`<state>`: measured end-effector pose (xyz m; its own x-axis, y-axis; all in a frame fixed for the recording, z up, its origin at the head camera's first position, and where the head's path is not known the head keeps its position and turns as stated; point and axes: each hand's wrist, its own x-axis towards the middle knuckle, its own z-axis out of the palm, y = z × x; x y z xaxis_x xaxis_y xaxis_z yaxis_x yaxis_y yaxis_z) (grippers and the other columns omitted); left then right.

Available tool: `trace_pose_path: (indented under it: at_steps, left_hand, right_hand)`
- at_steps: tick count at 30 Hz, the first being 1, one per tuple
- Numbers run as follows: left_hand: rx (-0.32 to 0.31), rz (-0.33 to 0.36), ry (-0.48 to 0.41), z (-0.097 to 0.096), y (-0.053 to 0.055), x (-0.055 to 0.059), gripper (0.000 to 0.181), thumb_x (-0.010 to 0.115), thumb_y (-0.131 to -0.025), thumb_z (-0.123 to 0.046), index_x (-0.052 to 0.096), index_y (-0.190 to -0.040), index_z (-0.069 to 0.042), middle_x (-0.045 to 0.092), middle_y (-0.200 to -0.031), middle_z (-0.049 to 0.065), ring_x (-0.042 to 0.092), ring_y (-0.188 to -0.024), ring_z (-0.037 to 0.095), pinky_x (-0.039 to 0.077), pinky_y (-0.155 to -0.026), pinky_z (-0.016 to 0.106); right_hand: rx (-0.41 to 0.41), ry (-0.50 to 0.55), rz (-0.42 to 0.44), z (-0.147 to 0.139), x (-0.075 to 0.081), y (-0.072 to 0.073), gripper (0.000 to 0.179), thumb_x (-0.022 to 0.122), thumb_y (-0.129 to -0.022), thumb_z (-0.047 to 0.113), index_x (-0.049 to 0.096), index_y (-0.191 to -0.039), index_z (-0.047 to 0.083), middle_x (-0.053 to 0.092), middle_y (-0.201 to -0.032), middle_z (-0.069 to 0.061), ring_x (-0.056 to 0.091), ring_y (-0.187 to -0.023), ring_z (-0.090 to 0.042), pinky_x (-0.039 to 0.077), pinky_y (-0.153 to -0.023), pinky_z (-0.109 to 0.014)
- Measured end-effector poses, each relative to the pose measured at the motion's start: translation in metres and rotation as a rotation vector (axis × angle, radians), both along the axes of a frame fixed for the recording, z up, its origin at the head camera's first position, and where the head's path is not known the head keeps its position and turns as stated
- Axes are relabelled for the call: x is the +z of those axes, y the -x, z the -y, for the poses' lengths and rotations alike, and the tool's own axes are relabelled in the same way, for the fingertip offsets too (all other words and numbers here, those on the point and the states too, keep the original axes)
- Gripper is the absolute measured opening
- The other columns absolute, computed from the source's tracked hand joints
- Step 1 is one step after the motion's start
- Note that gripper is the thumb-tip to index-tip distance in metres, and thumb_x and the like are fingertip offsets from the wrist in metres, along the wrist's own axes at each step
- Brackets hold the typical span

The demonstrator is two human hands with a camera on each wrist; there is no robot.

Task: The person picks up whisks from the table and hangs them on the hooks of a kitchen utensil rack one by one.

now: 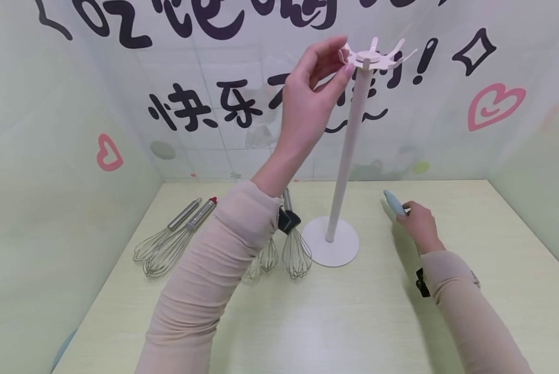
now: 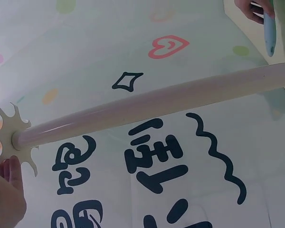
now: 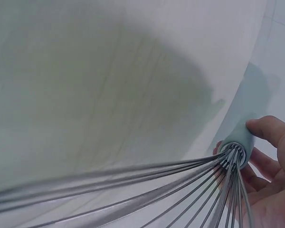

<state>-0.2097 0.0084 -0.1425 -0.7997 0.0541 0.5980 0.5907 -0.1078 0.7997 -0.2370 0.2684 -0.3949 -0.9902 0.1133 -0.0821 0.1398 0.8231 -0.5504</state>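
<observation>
A white stand with a round base [image 1: 314, 246] and an upright pole [image 1: 346, 156] carries a ring of upturned hooks [image 1: 371, 58] on top. My left hand [image 1: 313, 88] pinches the ring's left side between thumb and fingers. In the left wrist view that hand [image 2: 7, 190] sits at the ring's edge, beside the pole's end. Right of the stand, my right hand [image 1: 419, 226] grips a whisk by its light blue handle [image 1: 394, 202], tilted over the table. The right wrist view shows its wires [image 3: 199, 175] fanning out from the handle, the thumb pressed along one side.
On the table's left lie two metal whisks, one [image 1: 167, 231] beside another with a red tip [image 1: 200, 215]. Another whisk [image 1: 297, 254] lies close to the base, and a smaller one [image 1: 268, 255] is partly hidden by my left sleeve. A printed backdrop [image 1: 260, 161] stands behind the table.
</observation>
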Motion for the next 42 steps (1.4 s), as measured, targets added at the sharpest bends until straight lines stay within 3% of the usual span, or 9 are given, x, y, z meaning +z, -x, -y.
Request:
trace_pose_path:
  at_steps: [13, 25, 33, 42]
  left_hand:
    - [0.016, -0.010, -0.057, -0.004, 0.021, -0.007, 0.034, 0.063, -0.086, 0.002, 0.059, -0.120, 0.004, 0.062, -0.111, 0.019, 0.064, -0.100, 0.019, 0.053, -0.088, 0.016]
    - [0.003, -0.001, -0.122, -0.005, 0.023, -0.008, 0.033, 0.065, -0.084, 0.004, 0.062, -0.116, 0.006, 0.064, -0.111, 0.021, 0.066, -0.099, 0.019, 0.053, -0.089, 0.017]
    - [-0.016, 0.026, -0.151, -0.006, 0.024, -0.008, 0.031, 0.065, -0.083, 0.005, 0.062, -0.114, 0.006, 0.064, -0.105, 0.017, 0.066, -0.094, 0.019, 0.055, -0.086, 0.019]
    - [-0.022, 0.042, -0.162, -0.007, 0.026, -0.008, 0.030, 0.064, -0.084, 0.005, 0.062, -0.114, 0.005, 0.065, -0.102, 0.014, 0.064, -0.087, 0.014, 0.055, -0.084, 0.018]
  right_hand:
    - [-0.017, 0.025, -0.122, 0.006, 0.010, 0.002, 0.045, 0.050, -0.091, 0.014, 0.045, -0.128, -0.010, 0.058, -0.111, -0.034, 0.060, -0.087, -0.039, 0.052, -0.072, -0.044]
    - [-0.040, 0.111, -0.216, 0.010, 0.026, -0.001, 0.043, 0.052, -0.090, 0.012, 0.047, -0.128, -0.009, 0.058, -0.111, -0.033, 0.059, -0.101, -0.045, 0.053, -0.075, -0.045]
    - [-0.056, 0.254, -0.225, 0.011, 0.046, -0.001, 0.046, 0.050, -0.094, 0.018, 0.044, -0.134, -0.005, 0.055, -0.119, -0.031, 0.057, -0.109, -0.044, 0.052, -0.069, -0.027]
    - [-0.058, 0.379, -0.248, 0.017, 0.076, -0.005, 0.050, 0.051, -0.095, 0.022, 0.040, -0.138, -0.002, 0.050, -0.131, -0.029, 0.051, -0.120, -0.043, 0.048, -0.093, -0.051]
